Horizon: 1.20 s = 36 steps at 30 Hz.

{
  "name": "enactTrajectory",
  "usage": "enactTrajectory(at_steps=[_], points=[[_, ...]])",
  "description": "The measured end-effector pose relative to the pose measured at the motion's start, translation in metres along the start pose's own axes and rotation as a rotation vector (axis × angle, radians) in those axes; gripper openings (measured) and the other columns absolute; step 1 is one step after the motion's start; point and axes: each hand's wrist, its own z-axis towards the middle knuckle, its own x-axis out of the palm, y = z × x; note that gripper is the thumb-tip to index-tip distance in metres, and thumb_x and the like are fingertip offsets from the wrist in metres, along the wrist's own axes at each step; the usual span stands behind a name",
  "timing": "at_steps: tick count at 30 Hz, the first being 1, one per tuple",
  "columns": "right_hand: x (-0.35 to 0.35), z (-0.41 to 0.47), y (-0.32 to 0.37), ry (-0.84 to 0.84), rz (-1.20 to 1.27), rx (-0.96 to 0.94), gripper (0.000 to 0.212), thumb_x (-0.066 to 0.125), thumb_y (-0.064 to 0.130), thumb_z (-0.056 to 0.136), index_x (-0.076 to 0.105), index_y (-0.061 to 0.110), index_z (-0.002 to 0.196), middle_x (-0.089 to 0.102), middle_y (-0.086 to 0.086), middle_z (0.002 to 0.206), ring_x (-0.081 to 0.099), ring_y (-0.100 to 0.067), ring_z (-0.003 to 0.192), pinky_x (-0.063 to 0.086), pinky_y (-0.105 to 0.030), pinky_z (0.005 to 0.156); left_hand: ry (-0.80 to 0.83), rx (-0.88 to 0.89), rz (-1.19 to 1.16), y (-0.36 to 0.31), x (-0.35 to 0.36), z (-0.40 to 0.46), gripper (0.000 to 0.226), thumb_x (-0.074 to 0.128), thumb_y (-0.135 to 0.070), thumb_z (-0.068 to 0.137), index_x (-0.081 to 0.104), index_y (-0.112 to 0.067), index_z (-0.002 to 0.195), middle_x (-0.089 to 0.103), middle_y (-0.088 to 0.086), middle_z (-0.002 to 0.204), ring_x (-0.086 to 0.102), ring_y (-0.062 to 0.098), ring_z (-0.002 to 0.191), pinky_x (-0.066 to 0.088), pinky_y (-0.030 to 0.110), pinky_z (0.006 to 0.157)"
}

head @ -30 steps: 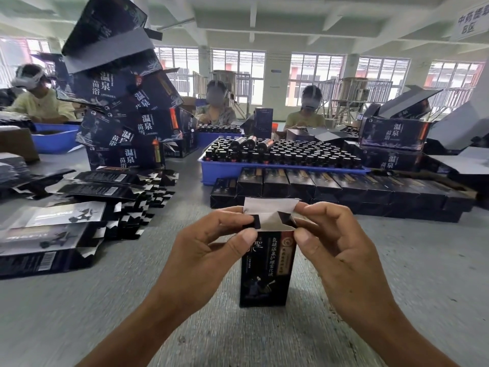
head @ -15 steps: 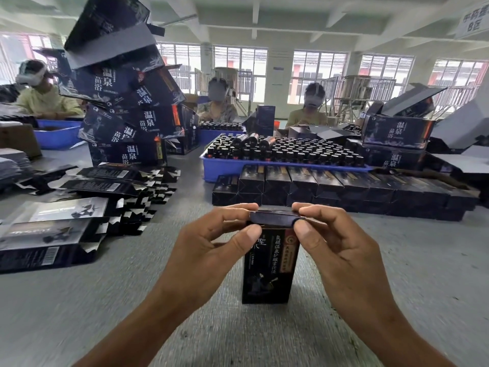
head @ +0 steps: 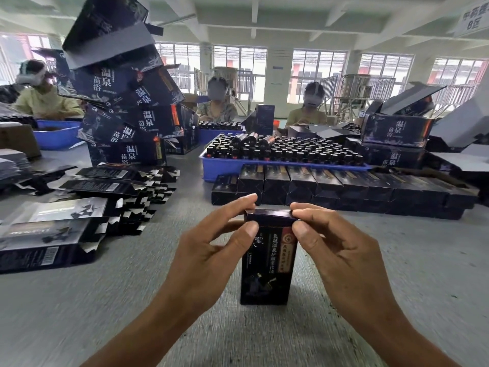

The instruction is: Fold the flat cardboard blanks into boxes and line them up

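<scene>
Two hands meet at the top of one dark box [head: 266,263] that stands upright on the grey worktop [head: 79,300] in the near centre. The left hand [head: 209,250] pinches the box's top left corner, thumb on the front face and fingers [head: 238,205] curled over the closed lid. The right hand [head: 338,250] pinches the top right corner the same way, its fingers clamped on the lid's edge. The lid lies flat and shut.

At 12 o'clock beyond the box, a row of folded boxes [head: 344,186] runs side by side across the worktop, touching one another, lids closed. Just behind that row sits a blue tray [head: 225,168] packed full of dark-capped bottles [head: 291,151] standing upright, with three bottles lying on top of them near the tray's left end.

At 9 to 10 o'clock, flat blanks [head: 53,234] lie in overlapping stacks, printed sides up, their cut flaps fanned toward the centre. Farther off at 11 o'clock, large printed cartons [head: 127,107] are heaped in a leaning pile, the top one open. Another blue bin [head: 57,133] stands at far left; its contents cannot be made out. At 2 o'clock more large cartons [head: 397,131] are stacked, some with lids raised. Three seated people [head: 217,107] work at the far side.
</scene>
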Motion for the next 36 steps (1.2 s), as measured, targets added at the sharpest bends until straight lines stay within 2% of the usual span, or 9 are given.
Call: enactTrajectory(at_steps=[9,13,18,20,23,26,28,31,36], points=[[0.0,0.001,-0.008,-0.012,-0.158,-0.128,0.019,0.061,0.031,0.092,0.074,0.026,0.106,0.068,0.021,0.118,0.063,0.003,0.113,0.049,-0.009,0.085,-0.078,0.177,0.163,0.002,0.002,0.001,0.024,0.064,-0.02,0.089,0.076,-0.018,0.11,0.07,-0.009,0.12,0.063,0.002,0.116,0.055,0.013,0.069],[0.001,-0.001,-0.009,0.007,-0.15,-0.102,0.018,0.06,0.036,0.091,0.07,0.032,0.105,0.065,0.02,0.125,0.063,0.001,0.113,0.051,-0.011,0.085,-0.101,0.205,0.186,0.005,0.003,0.003,0.023,0.065,-0.018,0.09,0.076,-0.016,0.11,0.069,-0.008,0.12,0.064,0.001,0.115,0.057,0.015,0.069],[0.002,-0.002,-0.007,0.075,-0.097,-0.006,0.017,0.06,0.042,0.087,0.061,0.044,0.104,0.067,0.031,0.108,0.065,0.008,0.103,0.049,-0.006,0.08,-0.096,0.203,0.202,0.011,0.003,-0.001,0.02,0.065,-0.026,0.098,0.074,-0.025,0.116,0.068,-0.013,0.122,0.064,0.005,0.116,0.056,0.015,0.071],[0.002,-0.001,-0.007,0.056,-0.097,0.018,0.016,0.06,0.043,0.085,0.06,0.046,0.101,0.067,0.032,0.106,0.065,0.009,0.101,0.05,-0.006,0.08,-0.036,0.153,0.266,0.015,0.003,-0.003,0.033,0.062,-0.035,0.096,0.062,-0.044,0.128,0.064,-0.023,0.124,0.06,-0.001,0.118,0.055,0.012,0.075],[0.0,0.002,-0.013,-0.026,-0.098,0.072,0.013,0.062,0.041,0.086,0.06,0.048,0.097,0.067,0.032,0.103,0.066,0.008,0.096,0.054,-0.01,0.071,0.112,0.005,0.398,0.022,0.007,-0.007,0.076,0.066,-0.033,0.094,0.021,-0.073,0.14,0.053,-0.045,0.123,0.053,-0.014,0.118,0.055,0.015,0.085],[-0.007,0.009,-0.025,-0.175,-0.062,0.179,0.012,0.068,0.036,0.089,0.063,0.044,0.096,0.07,0.025,0.097,0.069,0.002,0.088,0.056,-0.025,0.074,0.224,0.026,0.683,0.028,0.01,-0.011,0.092,0.063,-0.041,0.094,-0.009,-0.074,0.141,0.046,-0.032,0.141,0.056,-0.003,0.113,0.05,0.023,0.094],[-0.012,0.015,-0.036,-0.266,0.007,0.276,0.007,0.069,0.031,0.091,0.065,0.036,0.094,0.072,0.016,0.092,0.072,-0.004,0.084,0.06,-0.034,0.075,0.285,0.06,0.798,0.031,0.012,-0.013,0.088,0.06,-0.056,0.091,-0.01,-0.068,0.142,0.023,-0.026,0.157,0.05,0.004,0.125,0.042,0.024,0.099],[-0.018,0.019,-0.049,-0.309,0.114,0.435,0.006,0.068,0.028,0.093,0.064,0.026,0.097,0.076,-0.001,0.09,0.075,-0.015,0.084,0.061,-0.039,0.075,0.42,0.022,0.928,0.04,0.02,-0.018,0.092,0.061,-0.069,0.084,-0.007,-0.058,0.144,-0.009,-0.022,0.161,0.025,0.015,0.146,0.031,0.042,0.114],[-0.019,0.02,-0.056,-0.302,0.151,0.529,0.011,0.067,0.03,0.093,0.064,0.023,0.101,0.077,-0.001,0.084,0.076,-0.018,0.081,0.06,-0.038,0.074,0.334,0.089,0.966,0.043,0.02,-0.013,0.066,0.054,-0.041,0.098,0.008,-0.051,0.144,0.016,-0.01,0.157,0.034,0.015,0.138,0.043,0.037,0.104]])
